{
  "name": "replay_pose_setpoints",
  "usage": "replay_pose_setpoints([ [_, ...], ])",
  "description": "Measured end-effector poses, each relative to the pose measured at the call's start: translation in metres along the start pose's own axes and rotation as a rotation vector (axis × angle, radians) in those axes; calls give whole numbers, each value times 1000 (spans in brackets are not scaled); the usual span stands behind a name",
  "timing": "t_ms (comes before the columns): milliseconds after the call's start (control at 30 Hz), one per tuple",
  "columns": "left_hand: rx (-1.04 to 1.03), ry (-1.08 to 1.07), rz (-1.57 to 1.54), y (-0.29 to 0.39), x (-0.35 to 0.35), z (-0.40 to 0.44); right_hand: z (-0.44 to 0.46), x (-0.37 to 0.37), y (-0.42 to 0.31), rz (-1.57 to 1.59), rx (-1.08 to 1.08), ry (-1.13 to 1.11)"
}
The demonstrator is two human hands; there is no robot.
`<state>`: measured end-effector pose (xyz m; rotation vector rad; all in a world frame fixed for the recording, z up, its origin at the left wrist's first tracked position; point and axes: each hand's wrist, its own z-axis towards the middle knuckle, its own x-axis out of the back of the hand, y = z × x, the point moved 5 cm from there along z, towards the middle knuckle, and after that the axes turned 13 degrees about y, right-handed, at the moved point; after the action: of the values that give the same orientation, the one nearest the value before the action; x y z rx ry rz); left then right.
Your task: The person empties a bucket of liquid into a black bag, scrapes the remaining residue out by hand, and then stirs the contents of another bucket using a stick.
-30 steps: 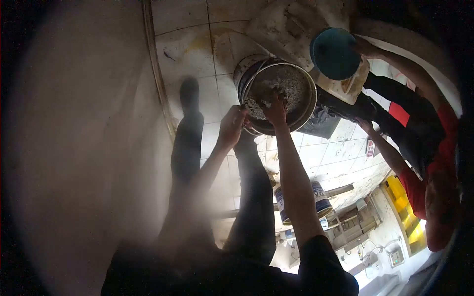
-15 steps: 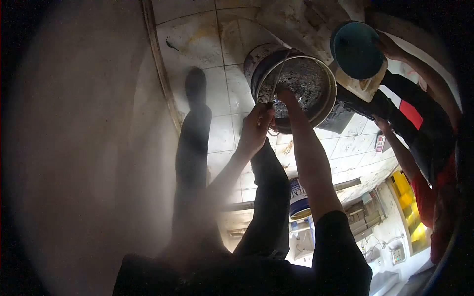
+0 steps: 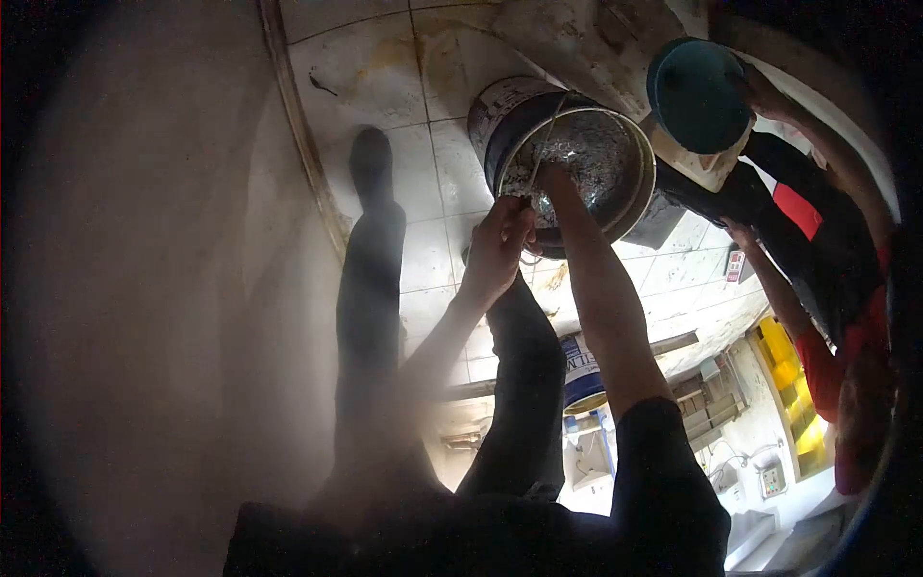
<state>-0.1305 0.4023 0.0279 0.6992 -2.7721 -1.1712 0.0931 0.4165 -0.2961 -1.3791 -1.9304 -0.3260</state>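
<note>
A white-and-dark-blue bucket (image 3: 510, 120) is tilted with its mouth toward me. Grey, glistening, lumpy stuff (image 3: 577, 144) lies inside; I cannot tell whether it is wet or loose. My left hand (image 3: 505, 236) is closed at the near rim, around the dark grip of the thin bucket handle (image 3: 549, 130). My right hand (image 3: 560, 183) reaches over the rim into the bucket, and its fingers are hidden in the shadow and the contents.
At the right, another person's hand (image 3: 761, 93) holds a round teal basin (image 3: 700, 96) above a pale block-like container (image 3: 707, 171). The tiled floor (image 3: 418, 255) is stained. A second blue-and-white bucket (image 3: 583, 375) stands behind my legs. A wall (image 3: 173, 288) fills the left.
The view has shifted slightly, and the bucket tilts a little differently. My right hand appears slightly lower in the bucket. My left hand keeps its grip.
</note>
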Motion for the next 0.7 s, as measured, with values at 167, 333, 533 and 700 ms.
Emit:
replay_pose_setpoints([
  [167,45,-24,-100,-6,-4,4,-17,25,-7,41,-22,40],
  [333,20,9,-67,-17,-3,5,-16,64,10,35,-98,236],
  [533,55,-14,-130,-11,-6,4,18,47,28,-27,-52,170],
  [700,66,-32,-155,-8,-6,7,21,42,36,-18,-30,175],
])
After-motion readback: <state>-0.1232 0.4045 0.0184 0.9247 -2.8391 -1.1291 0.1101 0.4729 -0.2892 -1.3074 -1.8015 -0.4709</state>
